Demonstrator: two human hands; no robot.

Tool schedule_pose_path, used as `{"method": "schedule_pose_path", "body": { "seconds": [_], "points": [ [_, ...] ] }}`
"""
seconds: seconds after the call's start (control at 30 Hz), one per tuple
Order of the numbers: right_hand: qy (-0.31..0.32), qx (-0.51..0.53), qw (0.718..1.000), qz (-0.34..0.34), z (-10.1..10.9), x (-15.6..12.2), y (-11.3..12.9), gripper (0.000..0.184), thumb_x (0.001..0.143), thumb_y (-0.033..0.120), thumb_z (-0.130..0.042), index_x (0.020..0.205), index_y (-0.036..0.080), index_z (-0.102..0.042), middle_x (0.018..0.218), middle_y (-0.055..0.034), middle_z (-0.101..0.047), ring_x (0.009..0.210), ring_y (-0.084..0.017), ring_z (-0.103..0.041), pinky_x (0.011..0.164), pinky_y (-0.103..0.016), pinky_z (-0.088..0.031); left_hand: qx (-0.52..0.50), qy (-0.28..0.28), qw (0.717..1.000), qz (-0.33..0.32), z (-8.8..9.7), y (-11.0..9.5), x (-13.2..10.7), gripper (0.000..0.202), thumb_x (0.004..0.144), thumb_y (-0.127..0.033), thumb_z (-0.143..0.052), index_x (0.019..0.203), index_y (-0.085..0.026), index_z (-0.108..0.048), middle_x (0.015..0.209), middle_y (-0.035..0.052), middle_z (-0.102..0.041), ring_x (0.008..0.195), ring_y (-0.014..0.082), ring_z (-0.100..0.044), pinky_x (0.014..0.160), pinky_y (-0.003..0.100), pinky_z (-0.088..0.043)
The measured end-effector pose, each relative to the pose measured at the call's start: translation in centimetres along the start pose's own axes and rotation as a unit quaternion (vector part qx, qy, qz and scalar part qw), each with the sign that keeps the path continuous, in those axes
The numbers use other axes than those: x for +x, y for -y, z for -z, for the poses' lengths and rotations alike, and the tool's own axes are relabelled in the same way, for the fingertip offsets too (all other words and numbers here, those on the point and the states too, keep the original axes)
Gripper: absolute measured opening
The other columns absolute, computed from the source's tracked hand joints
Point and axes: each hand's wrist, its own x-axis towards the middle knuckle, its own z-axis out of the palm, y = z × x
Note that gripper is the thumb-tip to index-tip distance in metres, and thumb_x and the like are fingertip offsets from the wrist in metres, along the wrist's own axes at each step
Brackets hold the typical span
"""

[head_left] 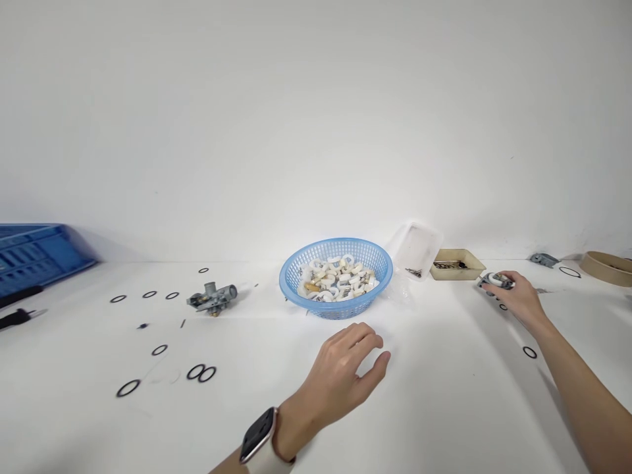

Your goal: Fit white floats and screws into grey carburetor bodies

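Left hand (345, 365): curving loosely open before the basket (336, 307)
Right hand (521, 299): gripping a part (498, 280) near the tray (454, 274)

Blue crate (39, 255), worktop's (434, 395) back edge: cut off left
Held part (495, 282): partly hidden by right hand (524, 301)
Tan tray (455, 274): contents too small to tell

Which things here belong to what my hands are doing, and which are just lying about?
Likely in use:
grey-and-white part, in the right hand
blue basket of white pieces, nearest the empty left hand

Seemingly just lying about:
blue crate
black rings
brown band
yellowish tray
grey metal part left of the basket
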Motion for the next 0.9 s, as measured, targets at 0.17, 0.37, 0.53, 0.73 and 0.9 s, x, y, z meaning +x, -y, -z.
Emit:
{"method": "schedule_pose_path", "body": {
  "seconds": [0.17, 0.37, 0.53, 0.73, 0.9],
  "points": [
    [-0.019, -0.018, 0.999, -0.030, 0.4, 0.4, -1.0, 0.061, 0.054, 0.058, -0.078, 0.099, 0.021, -0.061, 0.106, -0.0166, -0.070, 0.099, -0.040, -0.064, 0.078, -0.050, -0.052, 0.013, -0.029, 0.999, -0.004, 0.3, 0.4, 0.2, 0.014, 0.102, -0.020, -0.050, 0.092, -0.019, -0.059, 0.081, 0.0036, -0.063, 0.070, 0.0174, -0.059, 0.063, 0.029, -0.048],
    [-0.004, -0.028, 0.998, -0.050, 0.4, 0.4, -1.0, 0.065, 0.053, 0.060, -0.078, 0.102, 0.021, -0.061, 0.100, -0.0159, -0.070, 0.092, -0.038, -0.066, 0.070, -0.046, -0.052, 0.032, -0.048, 0.998, -0.013, 0.5, 0.8, 0.4, 0.015, 0.102, -0.018, -0.049, 0.090, -0.019, -0.059, 0.079, 0.0030, -0.063, 0.068, 0.0165, -0.058, 0.063, 0.028, -0.048],
    [0.021, -0.032, 0.998, -0.052, 0.5, 0.4, -0.9, 0.069, 0.055, 0.061, -0.077, 0.107, 0.020, -0.059, 0.091, -0.0129, -0.070, 0.079, -0.033, -0.066, 0.064, -0.042, -0.051, 0.042, -0.048, 0.998, -0.019, 0.3, 0.8, 0.3, 0.016, 0.102, -0.018, -0.049, 0.089, -0.020, -0.059, 0.078, 0.0026, -0.063, 0.067, 0.0164, -0.058, 0.062, 0.028, -0.048],
    [0.042, -0.040, 0.997, -0.041, 0.3, 0.6, -1.5, 0.081, 0.060, 0.068, -0.074, 0.122, 0.019, -0.056, 0.098, -0.0130, -0.068, 0.080, -0.033, -0.066, 0.070, -0.045, -0.052, 0.037, -0.045, 0.998, -0.016, 0.4, 1.0, 0.3, 0.015, 0.101, -0.017, -0.049, 0.090, -0.020, -0.058, 0.079, 0.0030, -0.063, 0.068, 0.0163, -0.058, 0.063, 0.028, -0.048],
    [-0.014, -0.080, 0.997, -0.002, 0.1, 0.3, -1.0, 0.091, 0.067, 0.077, -0.067, 0.140, 0.025, -0.049, 0.134, -0.0199, -0.054, 0.120, -0.043, -0.054, 0.089, -0.054, -0.048, 0.044, -0.065, 0.997, -0.010, 0.6, 1.4, 0.4, 0.016, 0.101, -0.017, -0.049, 0.089, -0.020, -0.059, 0.079, 0.0028, -0.064, 0.069, 0.0164, -0.059, 0.065, 0.029, -0.049]
  ]
}}
